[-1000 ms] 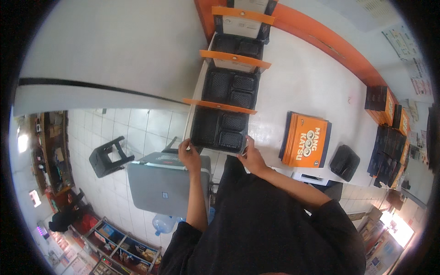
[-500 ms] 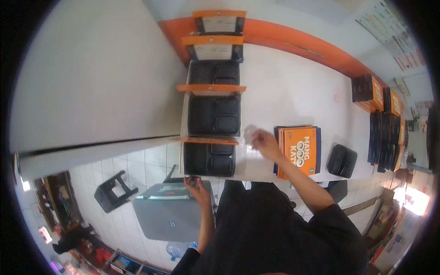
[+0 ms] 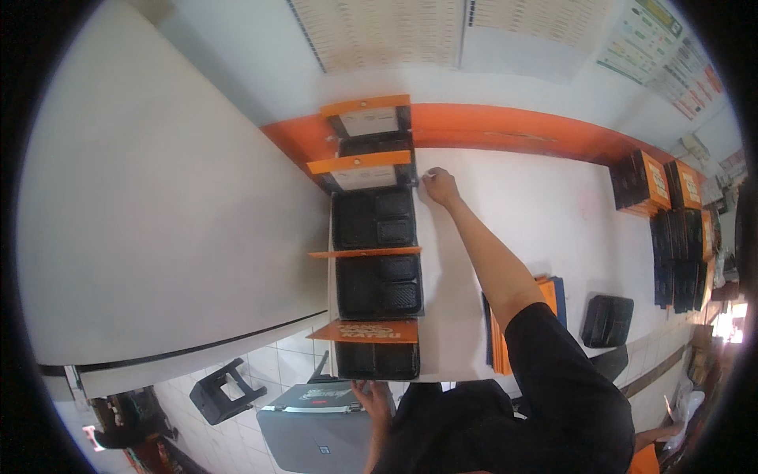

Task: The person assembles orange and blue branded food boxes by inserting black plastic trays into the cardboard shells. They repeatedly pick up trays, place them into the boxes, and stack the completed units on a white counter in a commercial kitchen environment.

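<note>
A row of black compartment trays (image 3: 377,286) with raised orange card covers (image 3: 365,332) runs from the table's near edge to the wall. My right hand (image 3: 440,188) reaches far forward to the right side of this row, beside the tray second from the back. Its fingers are closed, and a small pale bit shows at their tips, too little to name. My left hand (image 3: 373,399) is at the table's near edge, just below the closest tray, its fingers apart and near the tray's front side. My right arm partly covers a stack of orange cards (image 3: 500,340).
A separate black tray (image 3: 608,321) lies right of the card stack. Piles of orange-and-black boxes (image 3: 681,237) stand at the table's right end. Below the left hand are a grey case (image 3: 320,426) and a dark stool (image 3: 225,391). A white panel (image 3: 181,213) borders the left.
My right hand has moved forward from beside the card stack to the far trays. My left hand remains by the nearest tray. The view has tilted toward the wall.
</note>
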